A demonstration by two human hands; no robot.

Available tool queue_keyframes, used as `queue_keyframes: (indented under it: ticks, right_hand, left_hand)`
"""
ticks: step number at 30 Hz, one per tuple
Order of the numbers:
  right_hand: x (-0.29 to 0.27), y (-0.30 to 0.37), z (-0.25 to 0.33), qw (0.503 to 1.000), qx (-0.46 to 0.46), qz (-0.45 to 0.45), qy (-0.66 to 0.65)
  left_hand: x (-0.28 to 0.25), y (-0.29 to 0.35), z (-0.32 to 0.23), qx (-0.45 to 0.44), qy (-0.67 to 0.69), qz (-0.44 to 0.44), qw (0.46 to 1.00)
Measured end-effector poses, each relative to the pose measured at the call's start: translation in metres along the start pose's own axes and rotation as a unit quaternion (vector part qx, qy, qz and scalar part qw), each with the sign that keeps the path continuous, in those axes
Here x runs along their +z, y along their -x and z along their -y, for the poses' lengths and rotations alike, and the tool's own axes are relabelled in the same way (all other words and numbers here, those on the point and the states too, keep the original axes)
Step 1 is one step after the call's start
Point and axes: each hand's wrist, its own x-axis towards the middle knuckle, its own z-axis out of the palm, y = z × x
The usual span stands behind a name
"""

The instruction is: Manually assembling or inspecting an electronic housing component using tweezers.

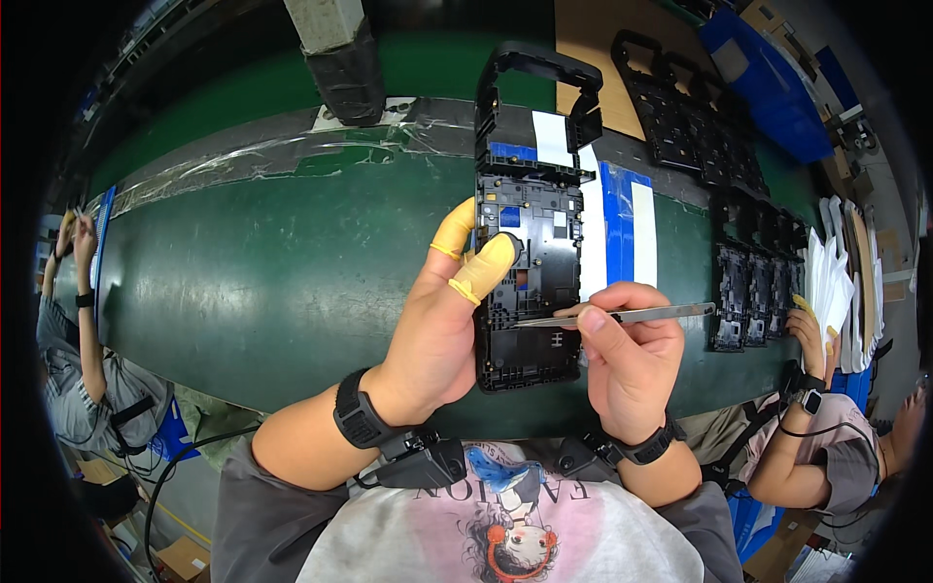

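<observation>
Housing [552, 257], black, gripped by the left hand [428, 340], itself partly hidden behind. Right hand [634, 361] pinches tweezers [669, 313], tips indistinct from here.

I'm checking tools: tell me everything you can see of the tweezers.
The tweezers are slim, silver and metallic-looking, with narrow tips and a wider rear. The right hand pinches them. They run nearly level across the picture, tips leftward over the lower part of the black plastic housing, rear jutting right past the hand. Whether the tips touch the housing is unclear.
</observation>
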Motion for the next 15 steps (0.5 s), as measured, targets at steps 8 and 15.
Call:
queue_keyframes:
  ticks: [8,15]
  right_hand:
    - [-0.003,0.000,0.001,1.000,-0.014,0.000,0.008]
    - [-0.019,0.001,0.010,0.990,-0.062,-0.077,-0.096]
  left_hand:
    - [-0.002,0.003,-0.003,0.007,-0.076,0.053,0.996]
    - [-0.002,0.003,-0.013,0.121,-0.086,0.032,0.988]
